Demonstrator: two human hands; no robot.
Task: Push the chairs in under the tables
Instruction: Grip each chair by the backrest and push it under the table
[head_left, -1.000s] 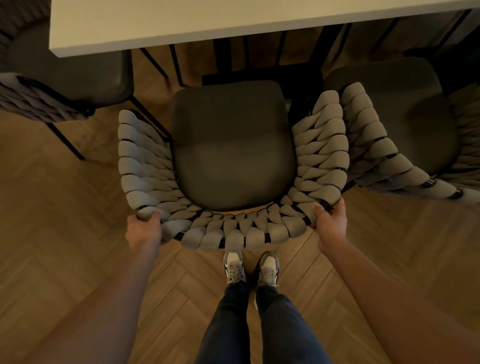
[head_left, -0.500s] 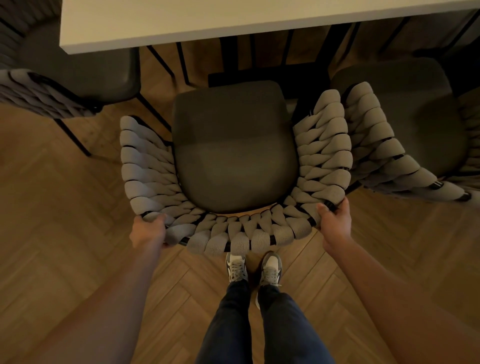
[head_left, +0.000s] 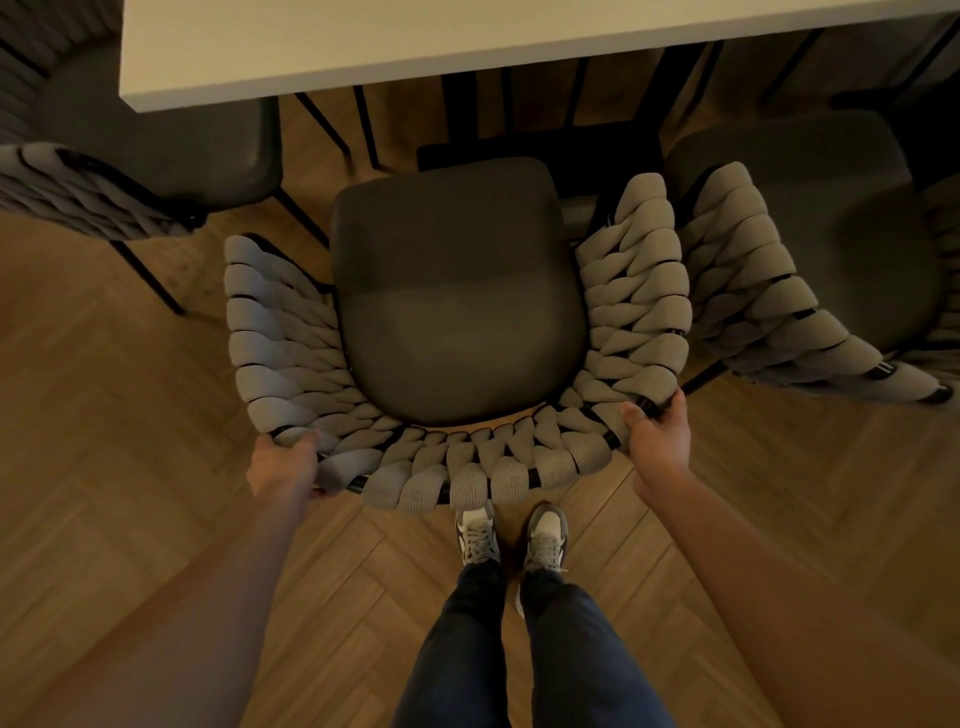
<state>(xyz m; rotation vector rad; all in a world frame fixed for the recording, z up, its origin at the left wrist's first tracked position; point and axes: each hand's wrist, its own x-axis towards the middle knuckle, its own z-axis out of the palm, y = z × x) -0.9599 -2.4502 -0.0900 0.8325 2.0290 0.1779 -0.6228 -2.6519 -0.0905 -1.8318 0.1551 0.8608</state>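
Below, herringbone wood floor (head_left: 130, 415), white table (head_left: 415, 47)

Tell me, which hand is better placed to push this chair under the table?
Neither clearly: the left hand and right hand both grip the middle chair's woven back, one at each corner, so probably both together.

One head-worn wide-angle view looks steeply down and forward — close over the chair (head_left: 457, 312), the worktop (head_left: 467, 41) edge topping the frame, floor (head_left: 130, 467) below.
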